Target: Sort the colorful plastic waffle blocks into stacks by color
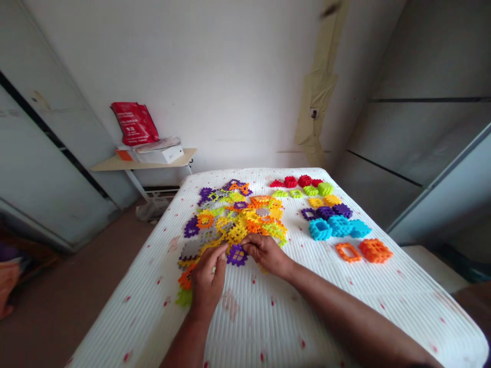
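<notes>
A purple interlocking building tile (237, 255) with a window-like frame shows between my two hands, at the near edge of a mixed heap of tiles (238, 232). My right hand (268, 253) is closed, with thumb and fingertips pinched at the tile's upper right edge. On the other side, my left hand (209, 276) is closed, its fingertips near the tile's left edge. A small light-green bit shows beside its thumb; what it grips is mostly hidden. An orange tile (185, 277) and a lime tile (184, 297) lie left of this hand.
Colour-sorted tiles lie on the right: red (290, 182), lime (325, 188), yellow (331, 200), purple (325, 212), blue (339, 225) and orange (376, 250). A ridged white cover (307, 312) lies beneath. Behind left, a side table (111, 163) holds a red bag (134, 123) and boxes.
</notes>
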